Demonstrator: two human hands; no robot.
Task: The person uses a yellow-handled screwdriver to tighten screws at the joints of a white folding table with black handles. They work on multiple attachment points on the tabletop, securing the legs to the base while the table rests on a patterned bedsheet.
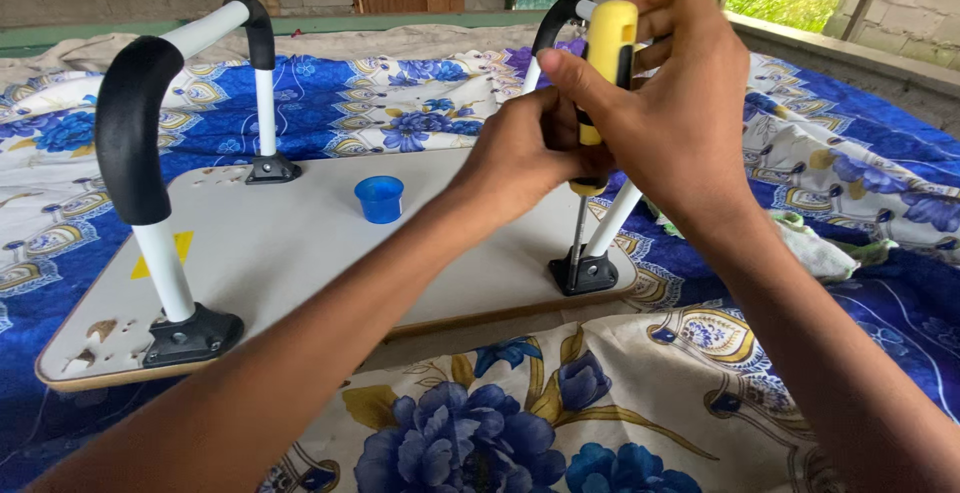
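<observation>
Blue-flowered bedsheet (pixel 480 433) nearest. Upturned lap table (pixel 330 253) on bed. Left hand (pixel 520 153) clenched low on yellow-handled screwdriver (pixel 605 48), right hand (pixel 670 103) gripping top, tip at near-right leg bracket (pixel 585 273). Other brackets seemingly fastened; this one in progress. Blue cup (pixel 380 198) nearby.

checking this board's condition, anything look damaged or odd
Yes: the board is chipped and pitted with stray holes round the near-left bracket, baring brown core. Similar marks show near the far-left bracket.
</observation>
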